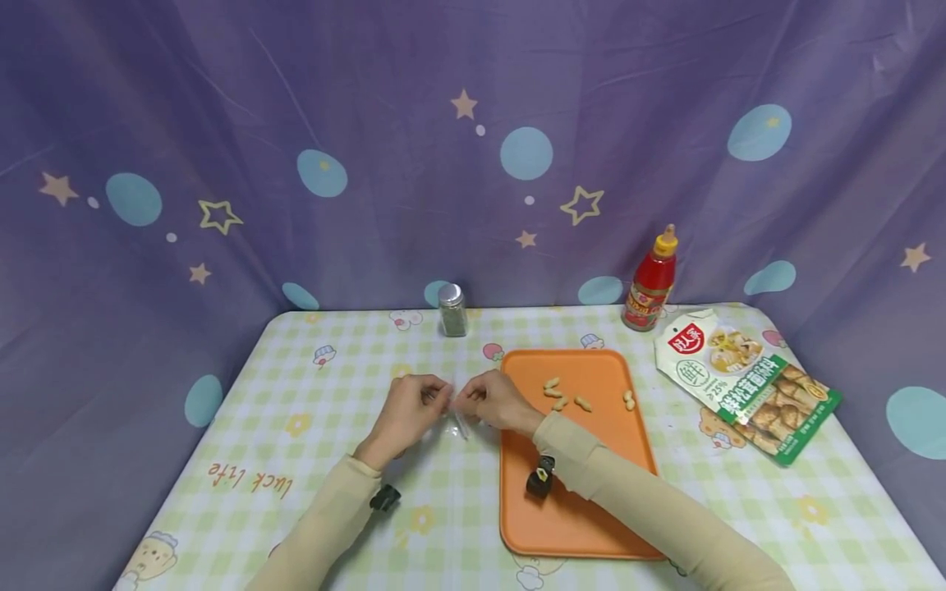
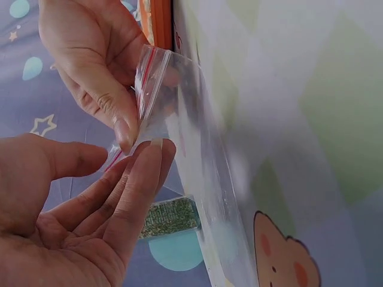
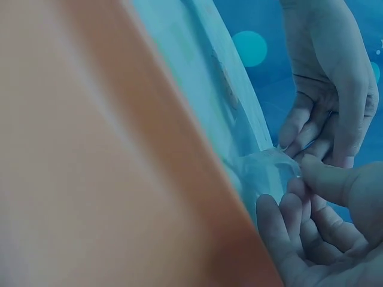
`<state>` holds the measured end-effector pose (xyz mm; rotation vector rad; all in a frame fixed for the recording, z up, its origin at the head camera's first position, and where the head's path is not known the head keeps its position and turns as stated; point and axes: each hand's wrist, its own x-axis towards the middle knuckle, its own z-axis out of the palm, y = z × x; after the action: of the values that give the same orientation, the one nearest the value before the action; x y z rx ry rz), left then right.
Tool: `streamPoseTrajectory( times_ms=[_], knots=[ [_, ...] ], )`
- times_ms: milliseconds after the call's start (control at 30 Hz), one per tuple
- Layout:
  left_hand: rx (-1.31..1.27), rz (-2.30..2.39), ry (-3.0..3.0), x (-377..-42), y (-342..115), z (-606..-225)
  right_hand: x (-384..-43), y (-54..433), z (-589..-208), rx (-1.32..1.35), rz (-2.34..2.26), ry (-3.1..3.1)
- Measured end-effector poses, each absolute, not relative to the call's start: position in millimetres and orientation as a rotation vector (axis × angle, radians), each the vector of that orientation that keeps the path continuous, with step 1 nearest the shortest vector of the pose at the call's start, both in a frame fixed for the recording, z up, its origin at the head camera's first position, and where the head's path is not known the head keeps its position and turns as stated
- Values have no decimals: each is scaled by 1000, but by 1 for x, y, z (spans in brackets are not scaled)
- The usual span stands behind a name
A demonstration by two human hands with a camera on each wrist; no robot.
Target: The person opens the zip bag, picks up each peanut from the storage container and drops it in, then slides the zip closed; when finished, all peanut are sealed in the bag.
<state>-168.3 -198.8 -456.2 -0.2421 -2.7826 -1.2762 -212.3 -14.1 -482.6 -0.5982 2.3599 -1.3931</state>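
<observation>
A clear zip bag (image 2: 200, 128) with a red line along its seal hangs upright between both hands, just left of the tray in the head view. The left hand (image 1: 414, 410) holds one side of the bag's top edge with thumb and fingers. On the other side, the right hand (image 1: 498, 400) pinches the top edge between thumb and fingers; in the right wrist view the right thumb (image 3: 329, 179) presses on the plastic. The bag looks empty. Several unshelled peanuts (image 1: 583, 404) lie on the orange tray (image 1: 565, 525), beneath and beside the right forearm.
A glass spice shaker (image 1: 452, 312) stands at the table's back edge. Behind the tray on the right is a red sauce bottle (image 1: 650, 287) with a yellow cap. A green and white food packet (image 1: 746, 382) lies at the right. A purple curtain (image 1: 399, 246) hangs behind the table.
</observation>
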Motion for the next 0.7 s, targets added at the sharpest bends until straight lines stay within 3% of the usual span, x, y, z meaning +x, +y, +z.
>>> streamPoseTrajectory(
  times_ms=[700],
  knots=[
    [-117, -1325, -2730, -168, -201, -458, -211, -11, -486, -561, -1554, 2228]
  ],
)
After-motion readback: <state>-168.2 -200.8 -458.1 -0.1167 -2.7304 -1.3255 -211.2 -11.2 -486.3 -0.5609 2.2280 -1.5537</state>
